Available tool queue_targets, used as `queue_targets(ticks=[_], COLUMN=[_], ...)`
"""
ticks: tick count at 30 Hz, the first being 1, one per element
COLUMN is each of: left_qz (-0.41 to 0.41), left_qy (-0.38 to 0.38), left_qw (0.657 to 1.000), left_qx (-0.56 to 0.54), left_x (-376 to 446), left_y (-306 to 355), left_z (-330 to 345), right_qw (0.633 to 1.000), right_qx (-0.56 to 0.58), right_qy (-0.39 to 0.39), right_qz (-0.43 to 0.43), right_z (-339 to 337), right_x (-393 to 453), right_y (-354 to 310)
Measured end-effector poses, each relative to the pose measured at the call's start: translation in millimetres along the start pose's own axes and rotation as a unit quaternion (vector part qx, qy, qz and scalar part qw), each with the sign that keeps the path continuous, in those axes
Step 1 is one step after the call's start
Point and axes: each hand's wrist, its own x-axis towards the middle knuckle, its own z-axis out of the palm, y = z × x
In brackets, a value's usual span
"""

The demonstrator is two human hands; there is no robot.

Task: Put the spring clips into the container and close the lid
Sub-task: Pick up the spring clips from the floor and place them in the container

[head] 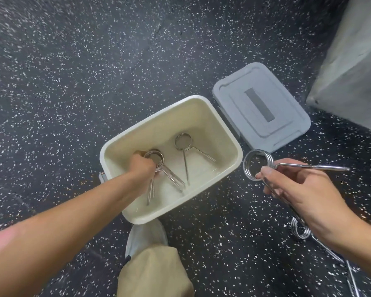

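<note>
A cream open container stands on the floor in the middle. One spring clip lies loose inside it. My left hand is down in the container, shut on another spring clip whose coil and handles stick out past my fingers. My right hand hovers to the right of the container, shut on a third spring clip held above the floor. A further spring clip lies on the floor under my right wrist, partly hidden. The grey lid lies flat beside the container's far right corner.
The floor is dark speckled rubber. A grey concrete block stands at the upper right. My shoe and tan trouser leg sit just below the container's near edge.
</note>
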Motion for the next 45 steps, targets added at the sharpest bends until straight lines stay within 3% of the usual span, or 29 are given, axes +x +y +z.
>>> queue_targets(ticks=[5, 9, 13, 18, 27, 37, 45], left_qz=[0.054, 0.047, 0.037, 0.087, 0.155, 0.167, 0.155], left_qy=[0.04, 0.034, 0.008, -0.022, -0.039, -0.047, -0.039], left_qw=[0.977, 0.968, 0.971, 0.971, 0.978, 0.981, 0.983], left_qx=[0.204, 0.246, 0.235, 0.223, 0.135, 0.082, 0.088], left_x=[-9, -15, -24, -42, -67, -67, -64], left_y=[-1, -1, 1, 0, 15, 20, 20], left_z=[3, 4, 2, -6, -18, -15, -20], right_qw=[1.0, 1.0, 1.0, 1.0, 0.995, 0.97, 0.95], right_qx=[-0.006, 0.004, -0.001, -0.018, -0.03, 0.136, 0.206], right_qy=[-0.011, 0.001, -0.002, 0.006, -0.038, -0.007, 0.019], right_qz=[0.004, 0.0, -0.005, -0.007, 0.093, 0.2, 0.236], right_z=[0, 6, 22, 46, 90, 165, 174], right_x=[-2, -3, 2, 10, 43, 131, 149], right_y=[3, -2, -12, -22, -37, -8, 16])
